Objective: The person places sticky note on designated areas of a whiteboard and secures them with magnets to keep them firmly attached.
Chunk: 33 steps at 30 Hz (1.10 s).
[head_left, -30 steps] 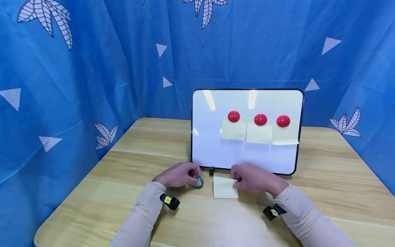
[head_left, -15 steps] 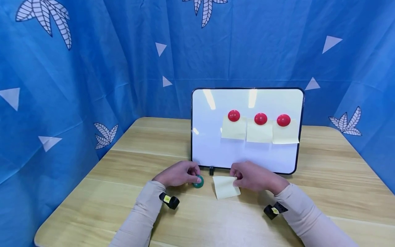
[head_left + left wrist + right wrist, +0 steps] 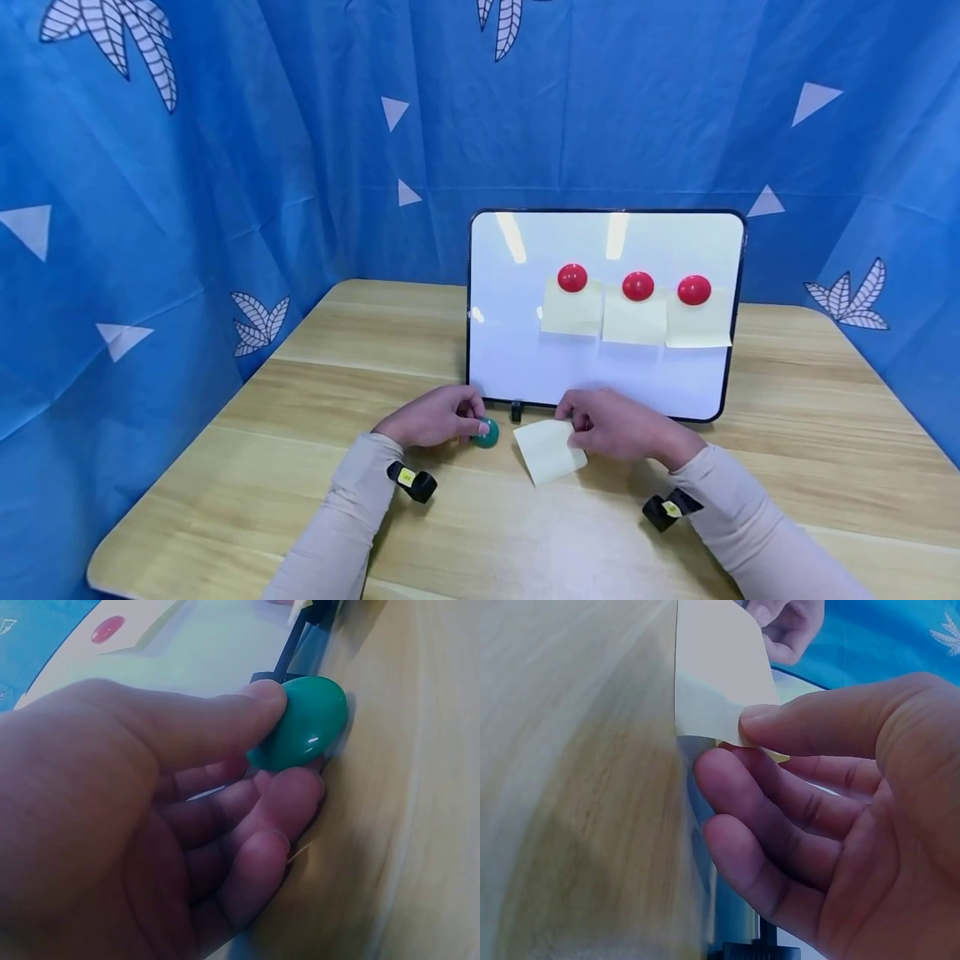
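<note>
My left hand (image 3: 435,418) pinches a round green magnet (image 3: 307,724) between thumb and fingers, low over the wooden table in front of the whiteboard's lower left corner. To its right, my right hand (image 3: 615,425) holds a pale yellow sticky note (image 3: 550,452) by its right edge. The note hangs tilted, its lower corner pointing toward me. In the right wrist view the thumb lies on the note (image 3: 724,671) with the fingers curled behind it. The whiteboard (image 3: 510,358) stands upright behind both hands.
Three red magnets, the left one (image 3: 572,278), the middle one (image 3: 638,286) and the right one (image 3: 693,290), hold three pale yellow notes in a row on the board. A black foot (image 3: 516,412) supports the board's lower edge. Blue patterned cloth (image 3: 337,150) surrounds the table (image 3: 315,425).
The sticky note in my right hand has turned from lying square to a slanted position, lifting a little. The green magnet has tipped slightly in my left hand, which has barely moved.
</note>
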Motion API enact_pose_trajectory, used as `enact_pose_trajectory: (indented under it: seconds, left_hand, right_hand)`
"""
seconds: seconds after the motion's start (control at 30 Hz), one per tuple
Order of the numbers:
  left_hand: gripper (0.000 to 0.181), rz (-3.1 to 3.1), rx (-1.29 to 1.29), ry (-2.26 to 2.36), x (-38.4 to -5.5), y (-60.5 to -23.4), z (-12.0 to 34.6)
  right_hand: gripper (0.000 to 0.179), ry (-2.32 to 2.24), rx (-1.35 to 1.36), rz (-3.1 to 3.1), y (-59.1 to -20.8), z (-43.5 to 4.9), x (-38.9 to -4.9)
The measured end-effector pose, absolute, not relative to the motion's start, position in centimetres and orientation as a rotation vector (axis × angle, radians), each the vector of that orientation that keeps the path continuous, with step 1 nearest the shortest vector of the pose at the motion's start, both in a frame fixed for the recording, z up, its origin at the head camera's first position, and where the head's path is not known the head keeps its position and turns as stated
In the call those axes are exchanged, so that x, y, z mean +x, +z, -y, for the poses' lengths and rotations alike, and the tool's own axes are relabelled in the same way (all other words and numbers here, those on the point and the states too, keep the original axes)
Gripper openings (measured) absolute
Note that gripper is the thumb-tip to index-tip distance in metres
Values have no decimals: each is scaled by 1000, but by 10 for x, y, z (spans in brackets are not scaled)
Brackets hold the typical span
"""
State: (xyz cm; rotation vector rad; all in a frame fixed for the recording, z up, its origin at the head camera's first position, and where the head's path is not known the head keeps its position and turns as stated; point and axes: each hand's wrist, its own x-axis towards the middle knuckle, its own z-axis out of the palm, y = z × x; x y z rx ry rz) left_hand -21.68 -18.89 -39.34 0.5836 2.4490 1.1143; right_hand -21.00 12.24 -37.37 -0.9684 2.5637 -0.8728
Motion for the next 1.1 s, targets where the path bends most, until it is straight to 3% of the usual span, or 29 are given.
enact_pose_trajectory:
  seconds: [1.1]
  left_hand:
    - [10,-2332,565,1289,-219,-393,190]
  right_hand:
    - [25,-1078,-924,-2510,-376,-120,-209]
